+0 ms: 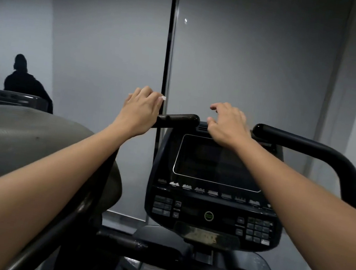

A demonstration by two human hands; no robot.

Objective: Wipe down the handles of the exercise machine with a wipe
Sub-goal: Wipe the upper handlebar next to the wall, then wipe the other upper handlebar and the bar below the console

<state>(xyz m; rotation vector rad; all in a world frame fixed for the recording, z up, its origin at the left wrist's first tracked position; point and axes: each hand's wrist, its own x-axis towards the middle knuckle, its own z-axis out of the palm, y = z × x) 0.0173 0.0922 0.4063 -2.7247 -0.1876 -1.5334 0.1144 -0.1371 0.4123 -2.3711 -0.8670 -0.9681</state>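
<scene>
The exercise machine has two black padded handles above its console. My left hand [142, 107] curls over the left handle [181, 119], and a small white corner of the wipe [163, 98] sticks out at its fingertips. Most of the wipe is hidden under the hand. My right hand [229, 123] hovers over the console's top edge, between the two handle ends, with fingers loosely curled and nothing in them. The right handle [308, 146] runs to the right and bends down; that hand does not touch it.
The console [165, 156] with a dark screen and keypads sits below the hands. A grey neighbouring machine [12, 134] crowds the left side. A dark figure of a person [22, 81] stands at the far left. A black crossbar [199, 268] runs low in front.
</scene>
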